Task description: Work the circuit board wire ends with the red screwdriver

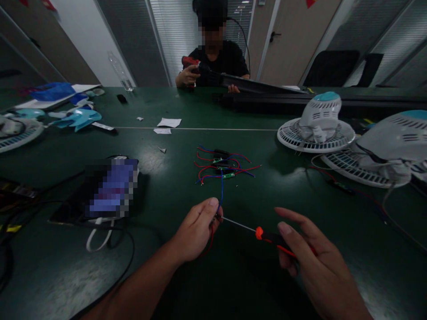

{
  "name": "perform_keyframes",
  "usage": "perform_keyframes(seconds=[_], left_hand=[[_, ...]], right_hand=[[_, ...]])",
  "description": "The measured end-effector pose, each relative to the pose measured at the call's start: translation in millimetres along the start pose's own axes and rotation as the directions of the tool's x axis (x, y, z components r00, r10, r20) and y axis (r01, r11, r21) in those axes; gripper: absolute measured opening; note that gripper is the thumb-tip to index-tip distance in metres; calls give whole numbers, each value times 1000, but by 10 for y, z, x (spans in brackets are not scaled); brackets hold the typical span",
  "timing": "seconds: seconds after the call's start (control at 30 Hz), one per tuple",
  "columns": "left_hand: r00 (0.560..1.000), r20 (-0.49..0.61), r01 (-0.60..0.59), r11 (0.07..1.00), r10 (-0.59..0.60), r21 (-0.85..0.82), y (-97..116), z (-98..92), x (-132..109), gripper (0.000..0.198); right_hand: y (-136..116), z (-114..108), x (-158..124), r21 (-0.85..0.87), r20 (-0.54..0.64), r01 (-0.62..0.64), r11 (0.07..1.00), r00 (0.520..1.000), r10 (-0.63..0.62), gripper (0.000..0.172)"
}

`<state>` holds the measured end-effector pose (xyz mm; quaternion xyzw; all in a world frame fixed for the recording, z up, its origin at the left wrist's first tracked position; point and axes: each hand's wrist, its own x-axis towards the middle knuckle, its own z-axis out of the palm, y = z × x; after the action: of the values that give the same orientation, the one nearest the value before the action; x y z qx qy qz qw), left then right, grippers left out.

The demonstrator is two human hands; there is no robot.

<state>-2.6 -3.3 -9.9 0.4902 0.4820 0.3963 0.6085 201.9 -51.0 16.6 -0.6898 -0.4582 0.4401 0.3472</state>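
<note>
Between the thumb and fingers of my left hand [200, 226] is a small part, mostly hidden, with a blue wire [222, 189] rising from it and a red wire [211, 242] hanging below. My right hand [313, 258] holds a screwdriver [276, 240] by its black and orange handle, the index finger stretched out. The thin metal shaft points left, its tip at the part in my left hand. Just beyond my hands lies a group of small green circuit boards [228, 176] and black pieces with red and blue wires.
A phone with a pixelated screen [115, 189] and cables is at left. White fan housings [316, 120] stand at right. Paper scraps [169, 122] and a clear bottle [120, 73] are farther back. Across the table, a person [213, 58] holds a red and black power drill [191, 62] against a long black bar.
</note>
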Motion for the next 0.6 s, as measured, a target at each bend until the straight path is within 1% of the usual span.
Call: perform_keyframes(seconds=[0.13,0.23,0.4,0.6], left_hand=[[1000,10,8,1000,-8,2,-6,2,5,38],[1000,4,7,1000,-7,25,-1,3,2,40],[1000,14,1,1000,-1,26,9,1,-5,40],[1000,26,4,1000,-3,-19,13,4,2,40]], right_hand=[[5,-10,3,-51,2,45,998,999,-45,52],[20,-17,2,-50,4,66,997,998,-65,51],[49,-15,4,-11,-8,98,995,995,-98,49],[94,-23,10,65,-41,79,995,996,-77,52]])
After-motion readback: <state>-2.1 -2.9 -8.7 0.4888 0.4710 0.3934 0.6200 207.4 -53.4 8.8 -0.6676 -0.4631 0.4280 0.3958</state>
